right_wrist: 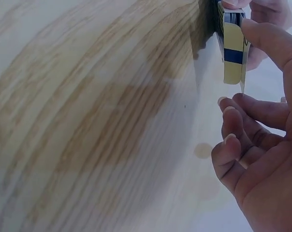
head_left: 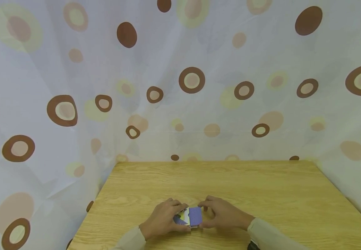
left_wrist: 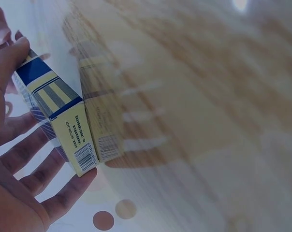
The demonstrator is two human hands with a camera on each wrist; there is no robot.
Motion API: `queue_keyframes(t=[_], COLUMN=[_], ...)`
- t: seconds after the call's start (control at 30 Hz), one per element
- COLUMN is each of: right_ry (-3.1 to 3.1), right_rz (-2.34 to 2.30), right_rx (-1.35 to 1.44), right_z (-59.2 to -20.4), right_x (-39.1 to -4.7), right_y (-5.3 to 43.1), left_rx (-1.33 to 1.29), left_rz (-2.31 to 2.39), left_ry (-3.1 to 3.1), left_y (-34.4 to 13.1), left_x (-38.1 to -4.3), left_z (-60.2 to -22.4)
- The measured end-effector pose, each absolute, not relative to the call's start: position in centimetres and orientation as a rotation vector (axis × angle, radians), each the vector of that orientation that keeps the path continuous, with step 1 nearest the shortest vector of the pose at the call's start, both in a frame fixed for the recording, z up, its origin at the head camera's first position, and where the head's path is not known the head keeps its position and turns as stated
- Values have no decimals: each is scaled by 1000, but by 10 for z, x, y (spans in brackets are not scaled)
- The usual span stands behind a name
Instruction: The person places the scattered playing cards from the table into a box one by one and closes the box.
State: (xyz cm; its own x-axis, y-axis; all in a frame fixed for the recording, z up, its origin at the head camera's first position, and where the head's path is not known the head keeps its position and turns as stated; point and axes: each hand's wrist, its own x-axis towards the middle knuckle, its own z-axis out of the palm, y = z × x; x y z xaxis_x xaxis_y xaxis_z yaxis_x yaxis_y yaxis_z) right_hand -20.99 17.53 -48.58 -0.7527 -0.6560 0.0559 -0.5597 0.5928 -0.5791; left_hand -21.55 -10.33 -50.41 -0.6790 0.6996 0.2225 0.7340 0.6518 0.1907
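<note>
A small playing card box (head_left: 184, 219), yellow and white with blue bands, is between both hands low over the table. My left hand (head_left: 164, 218) grips it from the left; in the left wrist view the thumb lies along one side of the box (left_wrist: 61, 113) and the fingers spread behind it, with a barcode on its end. The blue-patterned lid flap (head_left: 195, 216) stands out to the right. My right hand (head_left: 224, 213) pinches this flap's edges between thumb and index finger. In the right wrist view a yellow end tab (right_wrist: 233, 72) sticks out from the open end, where dark card edges show.
Beneath the hands is a glossy wood-grain table (head_left: 230, 180) that mirrors the box. A white sheet with brown and beige circles (head_left: 180, 114) hangs behind the table and along both sides. A dark band (head_left: 253, 245) shows by the right sleeve.
</note>
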Motion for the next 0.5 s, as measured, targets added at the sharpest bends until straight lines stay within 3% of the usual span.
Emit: queue_keyframes(t=[0.5], right_ry=[2717], right_rz=[-814], right_rx=[-1050], right_z=[-491], right_x=[-210], right_y=[146], left_rx=[-1229], left_rz=[-437], left_ry=[-2693], left_y=[-106], left_x=[-217], left_z=[-506])
